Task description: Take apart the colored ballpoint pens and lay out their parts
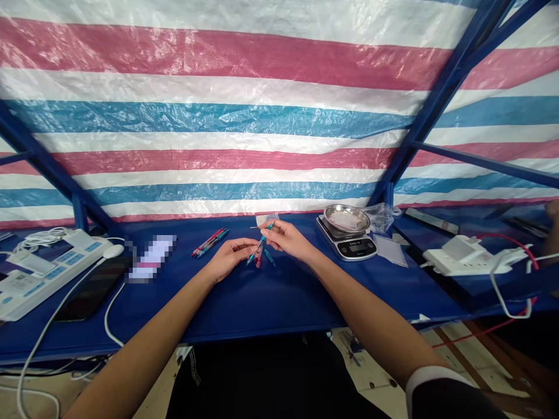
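Between my two hands is a slim teal pen point(261, 242), held at a slant above the blue table. The fingertips of my left hand point(229, 257) are closed on its lower part. My right hand point(283, 238) pinches the upper part. Whether the pen is whole or in separate pieces I cannot tell. Just beneath my fingers lie a teal pen part point(269, 258) and some red pen parts point(258, 259), partly hidden. A small clear bag point(266, 218) lies behind my right hand. Left of my left hand, several red and teal pens point(210, 242) rest side by side.
A digital scale point(356, 247) bearing a metal bowl point(346, 217) stands at right, beside clear plastic bags point(384, 218). Power strips point(56, 267) point(476, 259) with cables lie at both sides. A dark phone point(89, 291) is at left. Blue metal bars point(430, 105) frame a striped sheet point(244, 116).
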`<state>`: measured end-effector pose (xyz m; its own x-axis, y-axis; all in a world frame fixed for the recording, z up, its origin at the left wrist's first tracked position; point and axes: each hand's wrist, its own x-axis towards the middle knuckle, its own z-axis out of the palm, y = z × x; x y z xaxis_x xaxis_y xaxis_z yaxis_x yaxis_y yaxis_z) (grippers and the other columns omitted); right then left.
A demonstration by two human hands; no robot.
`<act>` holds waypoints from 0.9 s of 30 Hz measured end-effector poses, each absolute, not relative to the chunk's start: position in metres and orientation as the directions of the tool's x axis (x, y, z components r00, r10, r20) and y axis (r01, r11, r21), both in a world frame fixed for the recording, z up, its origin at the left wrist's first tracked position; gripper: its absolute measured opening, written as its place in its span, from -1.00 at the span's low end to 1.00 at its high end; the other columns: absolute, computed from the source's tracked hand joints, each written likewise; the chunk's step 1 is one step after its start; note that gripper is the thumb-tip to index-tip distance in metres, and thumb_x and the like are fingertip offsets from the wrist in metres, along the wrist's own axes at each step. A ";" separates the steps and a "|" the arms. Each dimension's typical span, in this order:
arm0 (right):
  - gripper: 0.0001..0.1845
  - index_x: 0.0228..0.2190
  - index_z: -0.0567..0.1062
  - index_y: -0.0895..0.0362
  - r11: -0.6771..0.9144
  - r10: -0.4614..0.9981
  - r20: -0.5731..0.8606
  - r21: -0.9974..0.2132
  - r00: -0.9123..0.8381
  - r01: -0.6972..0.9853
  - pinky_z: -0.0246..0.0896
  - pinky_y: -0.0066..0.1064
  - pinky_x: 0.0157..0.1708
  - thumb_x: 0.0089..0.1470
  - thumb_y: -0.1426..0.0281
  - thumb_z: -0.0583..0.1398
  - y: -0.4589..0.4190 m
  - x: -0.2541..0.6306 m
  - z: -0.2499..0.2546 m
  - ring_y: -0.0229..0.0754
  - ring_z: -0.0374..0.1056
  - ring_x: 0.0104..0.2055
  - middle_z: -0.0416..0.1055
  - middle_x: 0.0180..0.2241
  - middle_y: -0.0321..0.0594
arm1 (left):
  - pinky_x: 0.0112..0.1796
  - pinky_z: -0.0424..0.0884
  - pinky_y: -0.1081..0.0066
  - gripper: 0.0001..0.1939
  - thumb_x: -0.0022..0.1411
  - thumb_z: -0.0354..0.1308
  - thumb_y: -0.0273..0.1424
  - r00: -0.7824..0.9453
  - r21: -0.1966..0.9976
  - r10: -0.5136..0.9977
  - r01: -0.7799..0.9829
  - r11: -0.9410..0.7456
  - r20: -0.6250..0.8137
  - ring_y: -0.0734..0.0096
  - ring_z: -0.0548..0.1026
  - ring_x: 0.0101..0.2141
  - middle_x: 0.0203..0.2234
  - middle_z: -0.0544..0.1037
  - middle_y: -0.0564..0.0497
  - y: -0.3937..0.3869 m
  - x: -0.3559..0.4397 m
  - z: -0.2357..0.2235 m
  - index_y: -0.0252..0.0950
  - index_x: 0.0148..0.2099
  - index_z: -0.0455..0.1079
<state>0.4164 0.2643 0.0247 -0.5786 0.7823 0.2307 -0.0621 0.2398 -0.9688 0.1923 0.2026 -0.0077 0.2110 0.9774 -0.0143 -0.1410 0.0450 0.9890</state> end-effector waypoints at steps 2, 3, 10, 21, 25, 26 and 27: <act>-0.45 0.06 0.52 0.08 0.230 0.744 0.237 -0.969 -0.625 -0.093 0.19 -0.46 -0.57 0.20 -0.01 0.34 0.268 0.416 0.024 -0.29 0.28 -0.53 0.47 -0.41 -0.33 | 0.09 0.46 0.16 -0.57 0.11 0.56 -0.18 0.203 0.989 0.979 -0.143 0.040 -0.010 0.13 0.66 -0.08 -0.15 0.73 -0.11 0.203 0.192 -0.008 -0.28 -0.03 0.66; -0.42 0.10 0.49 0.07 0.229 0.741 0.236 -0.969 -0.628 -0.094 0.19 -0.46 -0.57 0.21 0.00 0.34 0.270 0.417 0.026 -0.29 0.29 -0.54 0.48 -0.39 -0.32 | 0.09 0.46 0.16 -0.57 0.12 0.55 -0.18 0.203 0.990 0.979 -0.134 0.034 -0.006 0.12 0.66 -0.07 -0.14 0.73 -0.12 0.204 0.191 -0.007 -0.28 -0.02 0.66; -0.68 -0.20 0.47 0.11 0.300 0.710 0.156 -0.949 -0.686 0.094 0.16 -0.55 -0.58 0.35 0.10 0.23 0.212 0.469 0.089 -0.35 0.27 -0.57 0.43 -0.46 -0.36 | 0.10 0.45 0.13 -0.53 0.21 0.45 -0.04 -0.085 0.968 0.970 0.127 -0.215 0.227 0.09 0.62 -0.05 -0.11 0.71 -0.12 0.210 0.156 0.003 -0.25 0.01 0.64; -0.61 -0.24 0.67 0.04 0.243 0.815 -0.365 -0.490 -0.450 0.837 0.44 -0.17 -0.14 0.19 0.38 0.03 0.078 0.592 -0.091 0.12 0.61 -0.15 0.66 -0.24 -0.04 | 0.18 0.44 0.09 -0.55 0.27 0.43 -0.09 -0.185 0.946 0.929 0.025 -0.323 0.322 0.11 0.62 0.06 -0.08 0.64 -0.08 0.211 0.117 0.001 -0.23 0.04 0.44; -0.49 -0.29 0.67 0.12 0.070 0.975 -0.155 -0.469 -0.160 0.881 0.42 -0.02 -0.07 0.24 0.12 0.01 0.091 0.602 -0.172 0.27 0.58 -0.15 0.65 -0.24 0.13 | 0.13 0.48 0.08 -0.57 0.30 0.38 -0.05 0.059 0.966 0.970 0.102 -0.239 0.234 0.01 0.61 0.11 -0.04 0.60 -0.10 0.203 0.143 -0.006 -0.22 -0.03 0.37; -0.49 -0.34 0.67 0.12 0.091 0.979 -0.120 -0.462 -0.164 0.882 0.41 -0.01 -0.03 0.24 0.10 0.02 0.092 0.604 -0.183 0.28 0.58 -0.15 0.64 -0.29 0.12 | 0.11 0.49 0.09 -0.57 0.29 0.38 -0.04 0.096 0.968 0.973 0.117 -0.220 0.209 0.01 0.62 0.10 -0.04 0.59 -0.10 0.202 0.148 -0.007 -0.22 -0.05 0.36; -0.49 -0.40 0.66 0.11 0.085 0.986 -0.091 -0.455 -0.141 0.886 0.42 0.01 -0.02 0.23 0.11 0.01 0.094 0.607 -0.190 0.30 0.58 -0.16 0.63 -0.34 0.13 | 0.10 0.50 0.09 -0.56 0.29 0.38 -0.03 0.117 0.971 0.974 0.121 -0.208 0.195 0.01 0.62 0.09 -0.04 0.59 -0.10 0.202 0.151 -0.008 -0.22 -0.07 0.34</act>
